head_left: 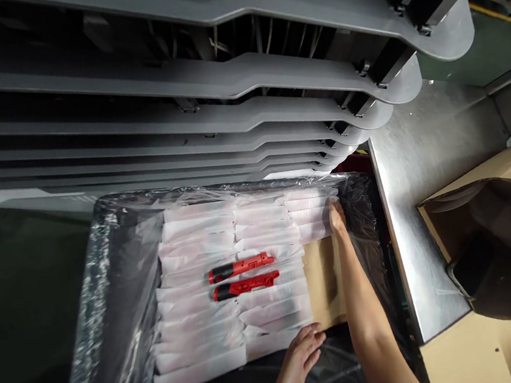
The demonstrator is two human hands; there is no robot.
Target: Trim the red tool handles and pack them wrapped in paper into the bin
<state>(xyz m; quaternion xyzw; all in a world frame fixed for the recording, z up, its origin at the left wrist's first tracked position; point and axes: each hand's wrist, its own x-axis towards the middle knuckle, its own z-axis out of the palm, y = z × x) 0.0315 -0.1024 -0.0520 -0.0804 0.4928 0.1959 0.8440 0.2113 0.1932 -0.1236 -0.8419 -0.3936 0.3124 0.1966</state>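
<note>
Relative to the brown cardboard sheet (324,282), the right hand (338,216) is beyond the far edge, its fingers against the right ends of white-wrapped packets (310,216); whether they grip one cannot be told. The left hand (302,351) is just beside the sheet's near left corner, fingers loosely bent, slightly apart and visibly empty. Two red-and-black parts (254,263) lie left of the sheet, on the packets.

Your bare right arm (372,325) stretches forward, nearly straight, its right hand (338,218) pointing ahead, the grip hard to make out. Your left hand (302,353) sits nearer you, loosely open, fingers slightly bent and angled rightward.
</note>
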